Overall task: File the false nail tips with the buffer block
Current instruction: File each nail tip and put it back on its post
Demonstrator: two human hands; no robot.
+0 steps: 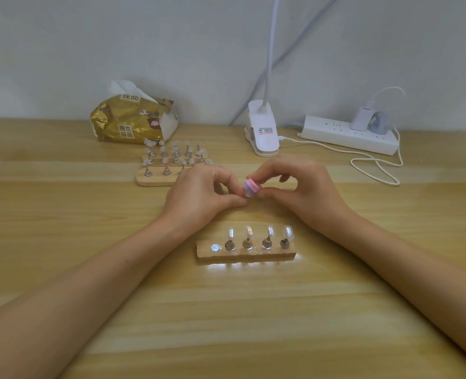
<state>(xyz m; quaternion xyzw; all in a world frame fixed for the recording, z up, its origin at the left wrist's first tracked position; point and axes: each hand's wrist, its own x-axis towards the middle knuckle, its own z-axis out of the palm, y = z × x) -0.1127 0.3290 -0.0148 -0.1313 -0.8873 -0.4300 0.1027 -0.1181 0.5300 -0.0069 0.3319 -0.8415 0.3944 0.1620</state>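
Above the middle of the table my right hand (294, 192) pinches a small pink and purple buffer block (251, 186) between thumb and fingers. My left hand (201, 196) meets it from the left, its fingertips closed on a small nail tip holder that is mostly hidden under the block. Just in front of the hands lies a short wooden stand (247, 254) with several clear false nail tips (249, 231) upright on metal pegs; its leftmost magnet spot is bare.
A second wooden stand (155, 180) crowded with several nail tips sits behind my left hand. Further back are a gold tissue pack (133, 123), a white clip lamp base (263, 132), and a white power strip (349, 135) with a looping cable (374, 165).
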